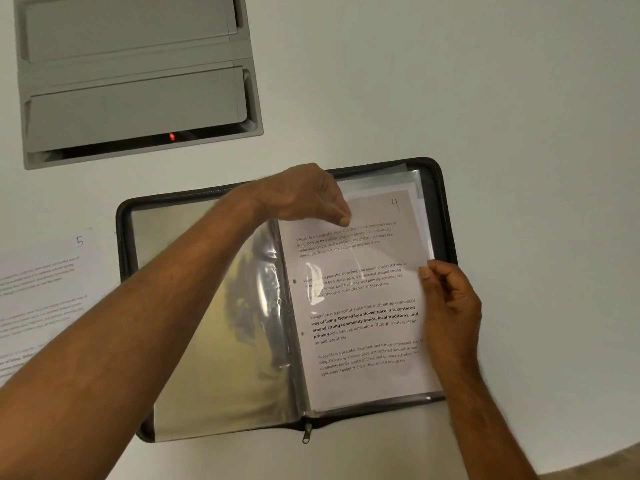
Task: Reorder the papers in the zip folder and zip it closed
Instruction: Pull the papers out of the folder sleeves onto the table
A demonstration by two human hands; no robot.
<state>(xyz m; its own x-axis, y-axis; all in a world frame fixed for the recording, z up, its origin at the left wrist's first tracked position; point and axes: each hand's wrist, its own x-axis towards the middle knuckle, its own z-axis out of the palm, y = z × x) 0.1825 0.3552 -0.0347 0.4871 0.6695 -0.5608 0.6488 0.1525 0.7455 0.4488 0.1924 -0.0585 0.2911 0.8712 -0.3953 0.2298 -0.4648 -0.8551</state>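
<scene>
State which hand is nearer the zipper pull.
Right. The right hand grips the sleeve edge above and right of the zipper pull; the left hand is farther, at the page top.

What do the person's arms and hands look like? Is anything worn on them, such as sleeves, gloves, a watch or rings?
Both forearms are bare up to the frame edge: no sleeves show. The left hand and the right hand have no gloves, and no watch, bracelet or ring is visible. Fine hair shows on the forearms.

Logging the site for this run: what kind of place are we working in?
Probably an office or meeting room desk. A pale table has a grey recessed flip-lid box with a red light, likely power sockets, and the work is an open zip folder of printed, numbered papers.
</scene>
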